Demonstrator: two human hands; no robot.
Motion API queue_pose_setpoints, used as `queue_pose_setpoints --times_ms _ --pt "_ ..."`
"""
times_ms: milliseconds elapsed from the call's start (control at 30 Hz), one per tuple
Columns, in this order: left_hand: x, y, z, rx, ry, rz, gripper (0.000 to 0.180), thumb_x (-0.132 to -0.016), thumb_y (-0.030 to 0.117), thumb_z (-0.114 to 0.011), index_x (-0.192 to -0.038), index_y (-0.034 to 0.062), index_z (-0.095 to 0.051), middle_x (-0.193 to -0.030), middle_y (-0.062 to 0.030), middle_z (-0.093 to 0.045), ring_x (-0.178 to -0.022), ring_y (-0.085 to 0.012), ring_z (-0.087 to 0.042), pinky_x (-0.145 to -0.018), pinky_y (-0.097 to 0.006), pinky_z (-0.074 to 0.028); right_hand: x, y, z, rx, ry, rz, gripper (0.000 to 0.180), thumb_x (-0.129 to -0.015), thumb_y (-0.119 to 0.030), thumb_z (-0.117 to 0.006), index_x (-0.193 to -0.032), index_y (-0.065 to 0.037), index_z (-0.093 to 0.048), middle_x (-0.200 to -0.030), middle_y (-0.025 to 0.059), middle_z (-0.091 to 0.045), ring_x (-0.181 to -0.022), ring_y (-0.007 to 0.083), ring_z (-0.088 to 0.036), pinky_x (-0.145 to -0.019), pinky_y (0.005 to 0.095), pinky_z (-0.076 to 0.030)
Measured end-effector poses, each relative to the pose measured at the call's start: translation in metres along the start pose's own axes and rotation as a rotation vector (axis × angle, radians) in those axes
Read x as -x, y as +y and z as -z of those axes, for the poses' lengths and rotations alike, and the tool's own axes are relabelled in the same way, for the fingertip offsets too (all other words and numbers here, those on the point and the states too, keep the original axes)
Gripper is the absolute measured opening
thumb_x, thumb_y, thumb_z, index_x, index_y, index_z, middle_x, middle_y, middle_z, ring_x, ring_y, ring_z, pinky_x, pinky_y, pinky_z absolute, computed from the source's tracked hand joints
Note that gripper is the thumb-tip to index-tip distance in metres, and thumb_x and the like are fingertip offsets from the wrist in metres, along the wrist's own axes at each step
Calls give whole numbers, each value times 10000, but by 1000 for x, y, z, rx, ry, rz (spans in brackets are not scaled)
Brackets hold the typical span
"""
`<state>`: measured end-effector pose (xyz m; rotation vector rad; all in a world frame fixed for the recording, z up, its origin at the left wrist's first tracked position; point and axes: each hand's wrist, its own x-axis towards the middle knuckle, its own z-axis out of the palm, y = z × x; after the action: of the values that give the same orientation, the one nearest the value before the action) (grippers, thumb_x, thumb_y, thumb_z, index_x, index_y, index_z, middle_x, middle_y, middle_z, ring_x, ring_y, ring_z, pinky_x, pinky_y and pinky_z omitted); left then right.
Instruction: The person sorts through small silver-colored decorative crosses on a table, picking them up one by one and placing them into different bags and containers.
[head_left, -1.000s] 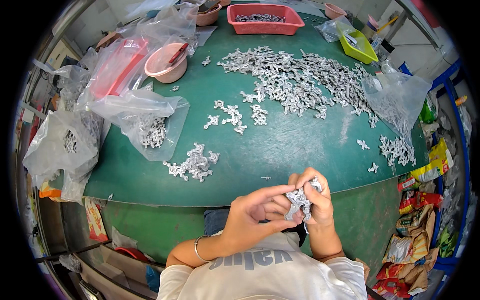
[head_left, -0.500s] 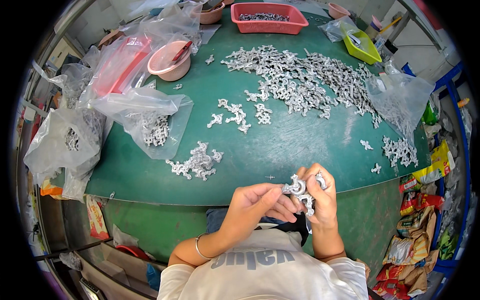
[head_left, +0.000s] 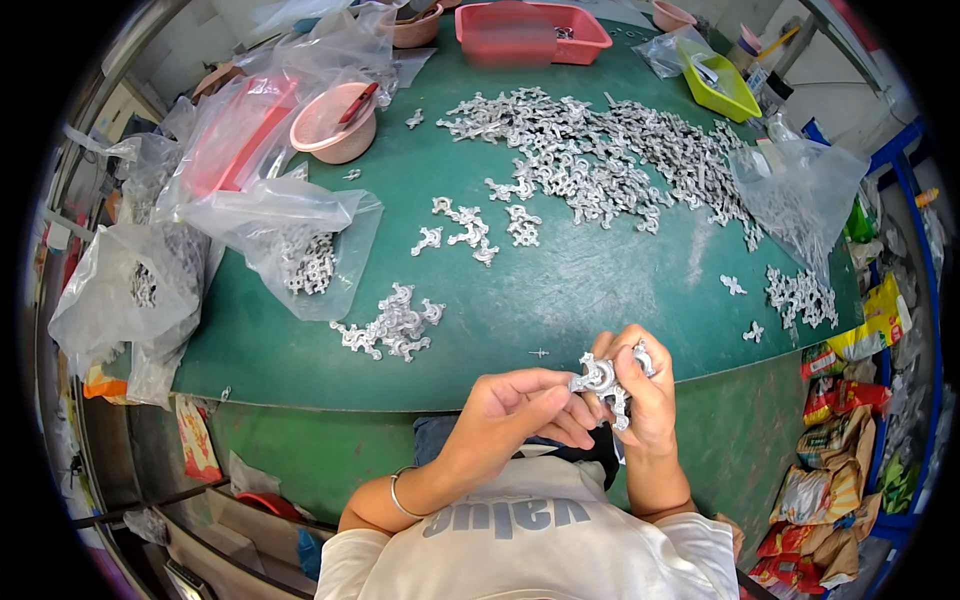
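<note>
Just past the table's near edge my right hand (head_left: 643, 392) grips a silver metal casting (head_left: 599, 377), a small branched part with rounded lobes and arms. Its fingers wrap round the casting and hide part of it. At the casting's left tip, the thumb and fingertips of my left hand (head_left: 535, 408) pinch the end of an arm. A tiny thin metal piece (head_left: 539, 352) lies on the green table just beyond my hands. To the left of it sits a small heap of similar castings (head_left: 392, 324).
A large pile of castings (head_left: 590, 160) spreads over the table's far middle. Clear plastic bags with castings (head_left: 318, 235) lie left, another bag (head_left: 800, 195) right. A pink bowl (head_left: 335, 148), red tray (head_left: 590, 45), partly blurred, and yellow-green basket (head_left: 722, 92) stand farther back.
Both hands stay nearly in place. The casting has turned slightly between the fingers, and its left tip sits a little farther right. The view has shifted very slightly.
</note>
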<state>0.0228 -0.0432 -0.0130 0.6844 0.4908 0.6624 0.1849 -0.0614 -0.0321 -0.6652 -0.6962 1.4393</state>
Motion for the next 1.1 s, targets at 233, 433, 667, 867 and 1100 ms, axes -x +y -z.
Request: queue_pose_setpoints --times_ms 233,433,667,867,1100 --pt "0 -3 3 5 -60 27 276 -886 121 -453 -1067 -81 -503 -928 -133 -579 -778 -193 -605 -728 -305 -506 1 -2 -2 52 7 39 196 -862 -122 -508 -714 -6 -451 -685 128 -517 -470 136 -518 -372 206 -346" --pt "-3 -5 5 1 -84 28 270 -886 113 -450 -1074 -75 -497 -941 -135 -574 -798 -195 -601 -733 -304 -505 0 -5 -1 44 10 27 191 -860 -119 -510 -717 -2 -460 -687 124 -518 -476 133 -517 -382 205 -349" --pt "-15 -16 9 -104 101 -118 285 -868 95 -474 -1108 -58 -477 -940 -152 -571 -841 -219 -585 -771 -321 -487 -12 -5 18 170 140 -50 150 -850 -121 -534 -751 -12 -505 -607 75 -537 -446 126 -510 -369 210 -346" --pt "-19 -32 47 -385 214 -159 275 -846 22 -489 -1113 -41 -484 -975 -134 -583 -908 -196 -573 -816 -296 -452 -75 -37 80 309 489 53 180 -836 -195 -563 -741 -54 -502 -580 40 -501 -415 127 -486 -338 218 -324" --pt "-27 -32 70 -484 311 -147 263 -831 -8 -492 -1092 -35 -501 -959 -109 -596 -908 -158 -572 -812 -259 -442 -219 -133 198 858 675 561 229 -783 -196 -623 -670 -18 -533 -589 74 -547 -426 148 -519 -403 265 -394"
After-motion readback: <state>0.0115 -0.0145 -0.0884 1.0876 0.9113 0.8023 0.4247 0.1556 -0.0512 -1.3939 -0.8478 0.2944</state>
